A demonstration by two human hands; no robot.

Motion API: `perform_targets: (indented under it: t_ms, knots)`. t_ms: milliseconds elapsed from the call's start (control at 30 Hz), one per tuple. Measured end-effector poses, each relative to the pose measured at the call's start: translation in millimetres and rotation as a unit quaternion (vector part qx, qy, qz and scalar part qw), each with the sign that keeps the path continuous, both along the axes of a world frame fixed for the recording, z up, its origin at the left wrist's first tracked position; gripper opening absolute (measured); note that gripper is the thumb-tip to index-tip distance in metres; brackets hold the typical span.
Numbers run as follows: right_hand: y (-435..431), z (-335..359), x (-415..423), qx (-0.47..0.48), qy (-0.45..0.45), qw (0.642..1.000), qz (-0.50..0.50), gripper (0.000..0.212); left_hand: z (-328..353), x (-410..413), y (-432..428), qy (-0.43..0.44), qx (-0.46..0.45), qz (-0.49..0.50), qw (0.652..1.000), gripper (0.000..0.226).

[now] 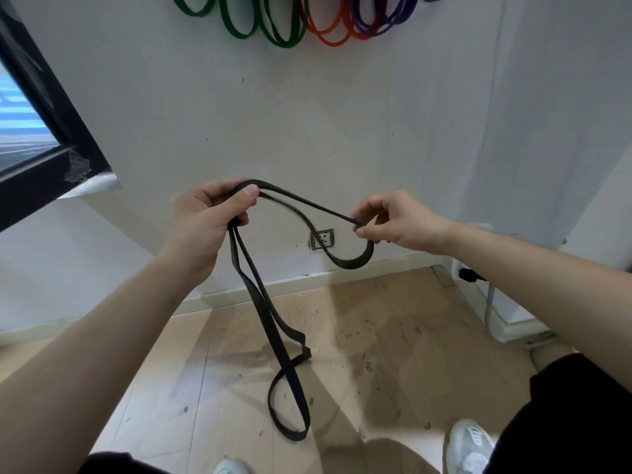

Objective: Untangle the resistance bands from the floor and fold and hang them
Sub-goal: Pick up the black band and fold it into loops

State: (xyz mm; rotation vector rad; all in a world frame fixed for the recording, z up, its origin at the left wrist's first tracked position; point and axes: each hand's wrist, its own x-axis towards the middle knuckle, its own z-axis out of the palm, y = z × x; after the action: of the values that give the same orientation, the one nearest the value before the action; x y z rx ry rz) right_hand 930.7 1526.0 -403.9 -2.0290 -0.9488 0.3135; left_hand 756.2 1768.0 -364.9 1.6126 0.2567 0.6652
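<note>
A black resistance band (270, 323) hangs in front of me. My left hand (208, 217) grips its doubled top, thumb pressed over the fold. From there two strands drop and twist into a loop just above the wooden floor. My right hand (393, 220) pinches a strand that runs across from the left hand, and a short loop (352, 263) sags below the fingers. On the wall above hang green bands (239, 18), orange bands (328, 32) and purple bands (386, 18), cut off by the top edge.
A wall socket (322, 238) sits low on the white wall behind the band. A dark window frame (44, 107) stands at the left. A white appliance with a plugged cable (478, 278) is at the right. My white shoes (470, 446) stand on the scuffed wooden floor (376, 336).
</note>
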Motion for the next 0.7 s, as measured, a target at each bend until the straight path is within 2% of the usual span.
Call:
perform_targets:
  t_ms: [167,367,567,633,700]
  knots:
    - [2.9,-3.0,1.3,-0.056,-0.093,0.994,0.018,0.021,0.7,0.9,1.0,-0.006,-0.004,0.002,1.0,0.012]
    - [2.3,2.0,0.4,-0.067,-0.083,0.994,0.014,0.041,-1.9,-1.0,-4.2,0.02,0.012,-0.043,0.999,0.015]
    - [18.9,19.0,-31.7,0.04,0.002,0.997,0.072,0.065,-2.6,-2.0,-18.5,0.051,0.073,-0.109,0.99,0.026]
    - [27.4,20.8,-42.6,0.06,0.032,0.993,0.091,0.065,-2.1,-1.9,-21.9,0.05,0.1,-0.125,0.986,0.027]
    - [34.8,21.2,-53.4,0.083,0.057,0.988,0.113,0.056,-1.5,-1.9,-23.1,0.045,0.121,-0.135,0.982,0.03]
